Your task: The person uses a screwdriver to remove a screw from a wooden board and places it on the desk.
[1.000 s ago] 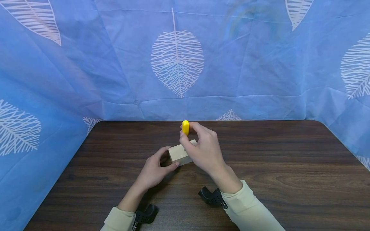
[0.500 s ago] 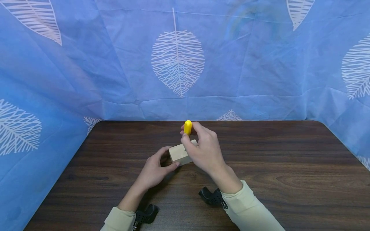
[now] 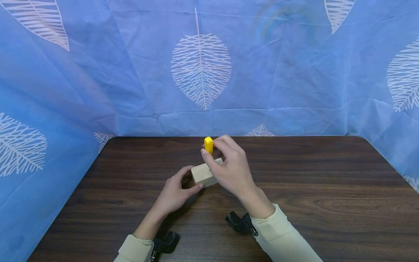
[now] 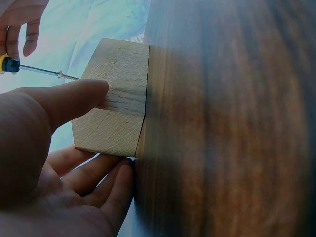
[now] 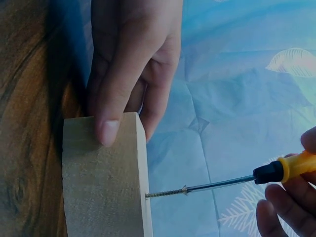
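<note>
My left hand [image 3: 173,194] grips one end of a pale wooden block [image 3: 202,174], thumb on its near side and fingers on the far side. The block rests on the table. In my right hand [image 3: 230,163] is a screwdriver with a yellow handle [image 3: 208,144], pinched between thumb and fingers above the block. Seen from the right wrist, its metal shaft [image 5: 222,183] meets the head of a screw [image 5: 168,193]. The screw's point enters the block's top face, while most of its thread shows outside. From the head, my right hand hides the screw and part of the block.
A dark wood-grain table [image 3: 311,174] lies under the work. Blue cloth [image 3: 137,72] with white leaf prints hangs behind it and at the sides. Black wrist devices [image 3: 240,222] are strapped at both cuffs.
The screwdriver's handle tipped slightly right, then back left, as my right fingers shifted on it. My left hand and the block have stayed in place.
</note>
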{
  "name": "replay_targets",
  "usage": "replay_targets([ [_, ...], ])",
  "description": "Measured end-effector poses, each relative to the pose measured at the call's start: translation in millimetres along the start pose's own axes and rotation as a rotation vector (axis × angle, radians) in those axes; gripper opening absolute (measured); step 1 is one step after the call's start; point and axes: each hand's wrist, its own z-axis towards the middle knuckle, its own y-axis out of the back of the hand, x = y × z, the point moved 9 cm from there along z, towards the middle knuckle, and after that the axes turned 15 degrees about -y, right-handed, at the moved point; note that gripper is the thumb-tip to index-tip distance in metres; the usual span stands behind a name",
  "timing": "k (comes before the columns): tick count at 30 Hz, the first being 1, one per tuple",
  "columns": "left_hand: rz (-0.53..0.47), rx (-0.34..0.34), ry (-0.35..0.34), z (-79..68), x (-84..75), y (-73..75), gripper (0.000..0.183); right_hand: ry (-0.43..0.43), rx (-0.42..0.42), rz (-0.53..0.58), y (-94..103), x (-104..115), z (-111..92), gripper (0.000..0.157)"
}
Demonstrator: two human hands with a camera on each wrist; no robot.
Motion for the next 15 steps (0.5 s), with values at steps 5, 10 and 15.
replay_targets([
  [5, 0.005, 0.0, -0.005, 0.7, -0.2, -0.3, 0.058, -0.021, 0.027, 0.035, -0.3, -2.1, 0.5, 0.021],
  [10, -0.01, -0.005, 0.008, 0.9, 1.0, -0.5, 0.058, -0.074, 0.026, 0.065, 0.7, -5.8, 1.6, 0.027],
  [15, -0.009, -0.006, 0.003, 0.5, -0.7, 0.2, 0.058, -0.086, 0.018, 0.055, 1.6, -5.3, 1.2, 0.022],
])
